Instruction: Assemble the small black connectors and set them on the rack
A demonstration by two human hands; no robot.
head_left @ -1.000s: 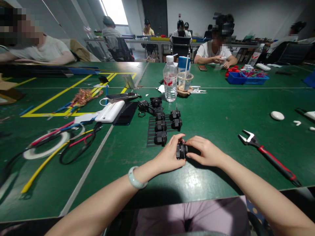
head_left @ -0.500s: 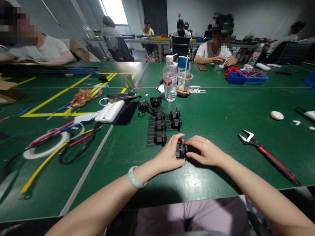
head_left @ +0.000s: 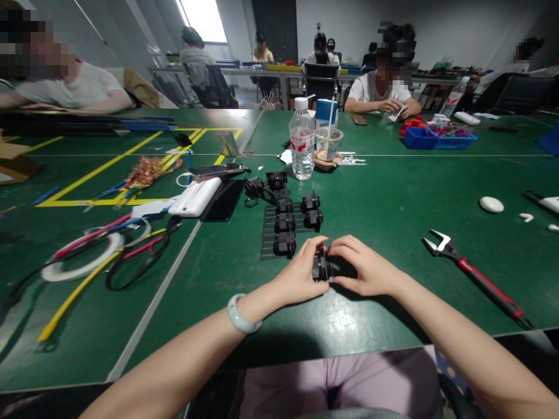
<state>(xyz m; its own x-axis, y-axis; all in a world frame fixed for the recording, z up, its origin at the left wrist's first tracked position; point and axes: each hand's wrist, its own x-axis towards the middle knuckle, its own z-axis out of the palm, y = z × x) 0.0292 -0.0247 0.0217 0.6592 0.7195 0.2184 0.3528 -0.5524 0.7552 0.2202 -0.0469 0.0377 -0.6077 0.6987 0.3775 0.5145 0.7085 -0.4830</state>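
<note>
Between my two hands, close to the table's front edge, is a black round fitting (head_left: pixel 322 267) with a thin plate or ring across it. My left hand (head_left: pixel 301 273) grips it from the left, thumb below and fingers above. Curved around its right side, my right hand (head_left: pixel 360 267) has fingertips at the top and thumb at the bottom of the fitting. Just beyond lies a black slotted plate (head_left: pixel 267 233) bearing several black fittings (head_left: pixel 285 244) in two columns. More black parts (head_left: pixel 276 181) sit behind it.
An adjustable wrench (head_left: pixel 480 279) lies at right, near a white oval object (head_left: pixel 491 204). Cables (head_left: pixel 78 291), a white power bank (head_left: pixel 195 198) and a dark phone (head_left: pixel 225 201) are at left. A bottle (head_left: pixel 301 142) and cup (head_left: pixel 328 142) stand ahead. Blue trays (head_left: pixel 419 139) and people are farther back.
My right hand's fingers and thumb have spread slightly around the fitting's right side. My left hand and the fitting have hardly moved.
</note>
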